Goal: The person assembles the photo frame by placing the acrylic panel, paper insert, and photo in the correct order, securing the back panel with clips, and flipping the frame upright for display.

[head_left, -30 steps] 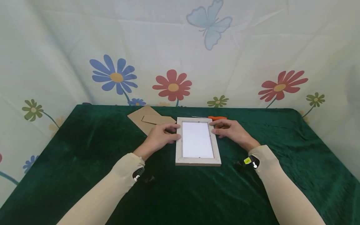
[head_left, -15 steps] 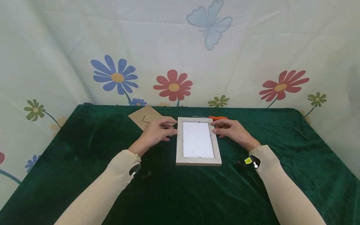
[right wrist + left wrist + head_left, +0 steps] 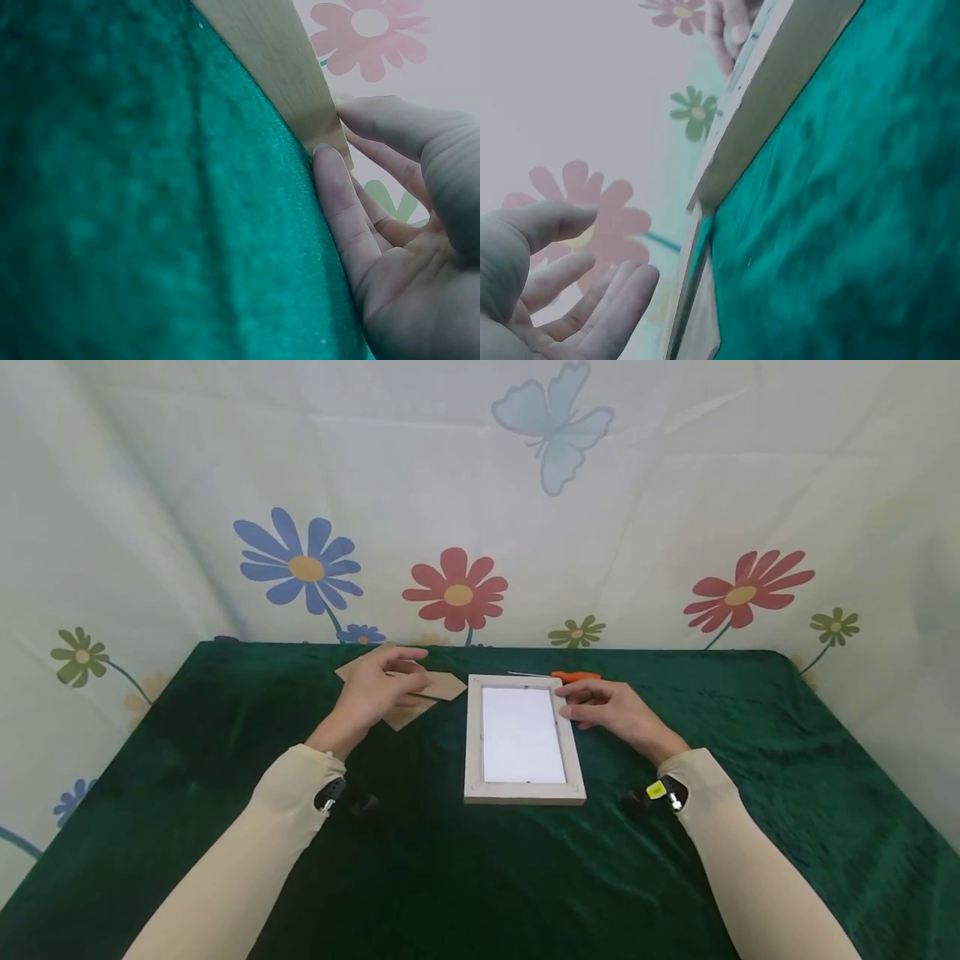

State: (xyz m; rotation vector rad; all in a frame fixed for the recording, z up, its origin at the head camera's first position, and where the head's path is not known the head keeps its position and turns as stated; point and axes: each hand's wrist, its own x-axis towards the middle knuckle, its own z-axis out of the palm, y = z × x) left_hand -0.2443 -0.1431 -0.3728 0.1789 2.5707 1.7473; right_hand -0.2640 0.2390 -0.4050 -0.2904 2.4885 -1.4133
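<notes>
Here, in the head view, the left hand (image 3: 371,693) hovers over a brown board (image 3: 405,718) and covers much of it; the fingers are bent and parted from the thumb. A narrower pointed piece (image 3: 447,686) lies on that board. The right hand (image 3: 615,714) rests its fingertips against the right side of a pale frame (image 3: 474,743), which lies flat on green cloth (image 3: 450,877) around a white panel (image 3: 523,735). A tool with an orange handle (image 3: 576,677) lies just beyond the frame's far right corner; a flowered backdrop (image 3: 660,510) hangs behind.

In the left wrist view, the left fingers are spread and hold nothing, apart from the frame's side and the board beside it.

In the right wrist view, two slightly parted fingertips touch the frame's side and edge near a corner.
</notes>
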